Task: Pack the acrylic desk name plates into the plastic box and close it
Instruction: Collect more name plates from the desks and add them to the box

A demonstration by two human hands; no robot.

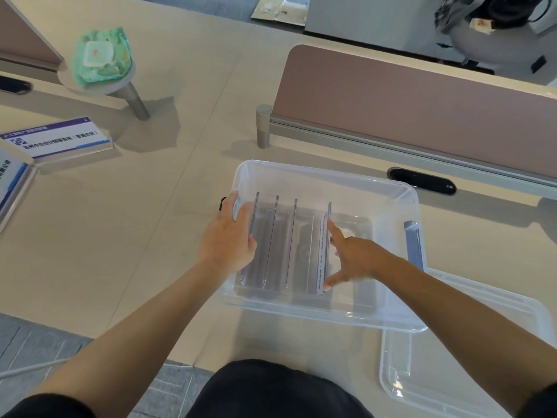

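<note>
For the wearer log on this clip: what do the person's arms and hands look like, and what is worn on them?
Both forearms are bare. Dark sleeves show only at the bottom corners of the frame: the left sleeve and the right sleeve. The left hand and right hand wear no gloves, and no watch, ring or bracelet shows.

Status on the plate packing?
Left hand grips leftmost plate in plastic box; right hand open, touching rightmost plate. Two plates out on desk. Lid off, beside box; nothing blocking.
</note>
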